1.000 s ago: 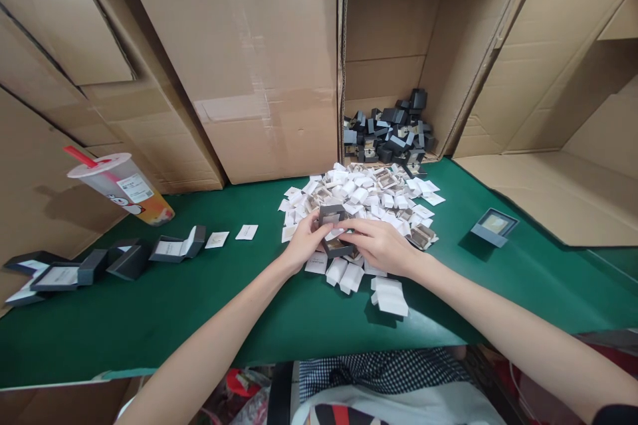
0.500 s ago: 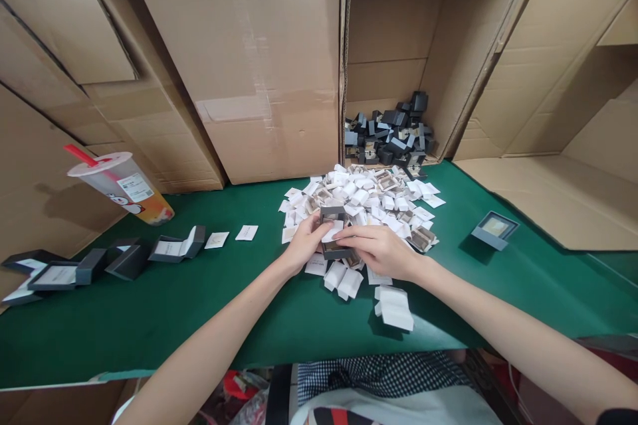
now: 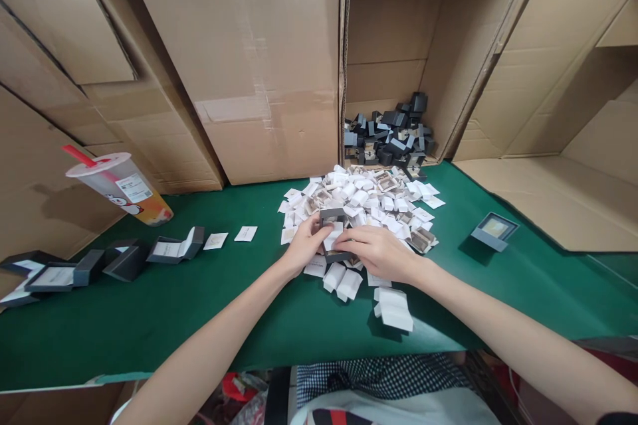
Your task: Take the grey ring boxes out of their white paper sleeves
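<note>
My left hand [image 3: 305,246] is closed round the left side of a small dark grey jewellery box [image 3: 331,214], its lid raised. With the fingers of my right hand [image 3: 376,251] I grip a white folded card insert [image 3: 333,236] that sits in the box opening, partly hidden by both hands. Directly behind and around them spreads a heap of white folded card inserts [image 3: 359,196]. Two loose inserts [image 3: 343,279] lie just below my hands, and another insert [image 3: 393,309] rests nearer the table's front edge.
Dark boxes [image 3: 391,129] are piled inside an open carton at the back. On the left stand a drink cup [image 3: 124,189], several opened dark boxes [image 3: 172,249] and two white cards [image 3: 246,234]. One opened box [image 3: 494,231] lies on the green table [image 3: 224,325] to the right.
The white insert now sits lower and straighter in the dark box, and my right fingers have shifted slightly with it. My left hand has kept its hold.
</note>
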Demonstrator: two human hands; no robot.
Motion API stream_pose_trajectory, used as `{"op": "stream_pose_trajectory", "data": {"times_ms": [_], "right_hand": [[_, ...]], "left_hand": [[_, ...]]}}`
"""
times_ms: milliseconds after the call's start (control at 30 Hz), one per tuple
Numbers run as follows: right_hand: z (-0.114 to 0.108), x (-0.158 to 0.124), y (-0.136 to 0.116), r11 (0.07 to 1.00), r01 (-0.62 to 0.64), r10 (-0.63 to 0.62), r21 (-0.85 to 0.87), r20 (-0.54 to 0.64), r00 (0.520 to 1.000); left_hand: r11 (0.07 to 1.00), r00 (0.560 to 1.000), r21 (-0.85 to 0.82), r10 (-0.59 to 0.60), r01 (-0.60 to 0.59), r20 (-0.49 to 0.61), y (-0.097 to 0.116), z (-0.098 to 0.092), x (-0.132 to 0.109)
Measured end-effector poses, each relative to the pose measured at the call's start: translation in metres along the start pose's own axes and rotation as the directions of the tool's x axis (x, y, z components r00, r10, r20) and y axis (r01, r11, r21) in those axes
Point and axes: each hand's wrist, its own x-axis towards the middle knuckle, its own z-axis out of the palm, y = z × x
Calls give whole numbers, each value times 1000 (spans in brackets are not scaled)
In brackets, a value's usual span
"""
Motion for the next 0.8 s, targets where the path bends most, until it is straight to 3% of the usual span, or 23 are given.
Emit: {"op": "stream_pose_trajectory", "data": {"times_ms": [133,233,367,500,667,800], "right_hand": [[2,-1,-1,997,-54,56,-57,40,998],[1,-1,-1,993,-73,77,-96,42,996],[-4,2,-2,998,-46,42,-41,-107,993],[-7,3,-3,990,-142,133,-9,-289,948],[-2,3,0,970,-241,221,-36,-286,932],[-5,4,-4,967,-225,254,121,-367,895]], "left_hand": [[998,993,-58,-8,15,119,4,0,-3],[999,989,-48,-3,10,145,8,1,-5],[1000,988,-7,-16,18,156,8,2,-5],[999,988,-13,-32,34,149,7,3,-5],[998,979,-45,-31,40,201,10,4,-8],[978,967,-189,-43,93,250,9,5,-8]]}}
